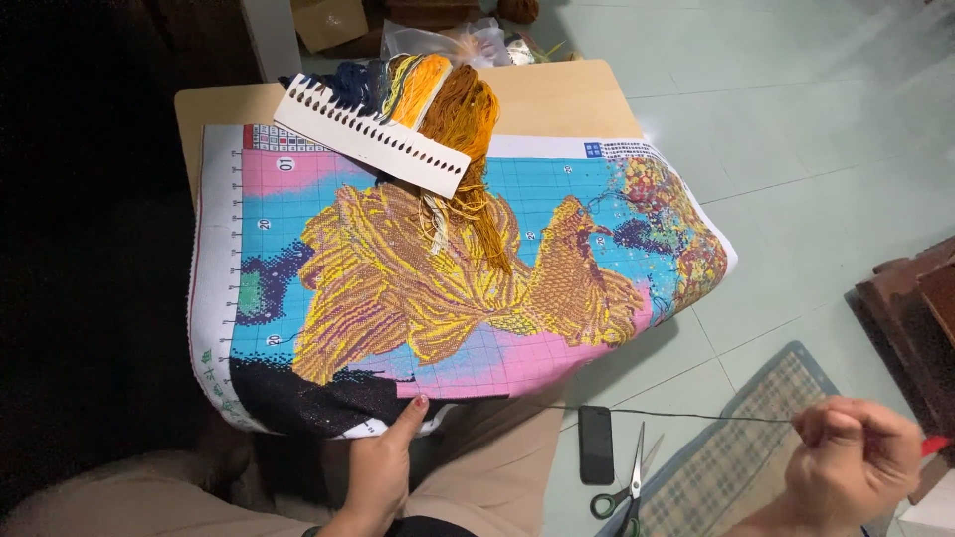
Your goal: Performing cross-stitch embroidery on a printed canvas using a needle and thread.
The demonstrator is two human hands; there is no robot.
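A large cross-stitch canvas with a gold fish pattern on blue and pink lies over a small wooden table and my lap. My left hand pinches the canvas's near edge, thumb on top. Off to the right, my right hand is closed on a dark thread drawn taut from the canvas edge. A needle in those fingers cannot be made out. A white thread-organiser card with bundles of orange, yellow and navy floss rests on the canvas's far part.
A black phone and green-handled scissors lie on the tiled floor beside a checked mat. Dark wooden furniture stands at the right. A plastic bag and a cardboard box sit behind the table.
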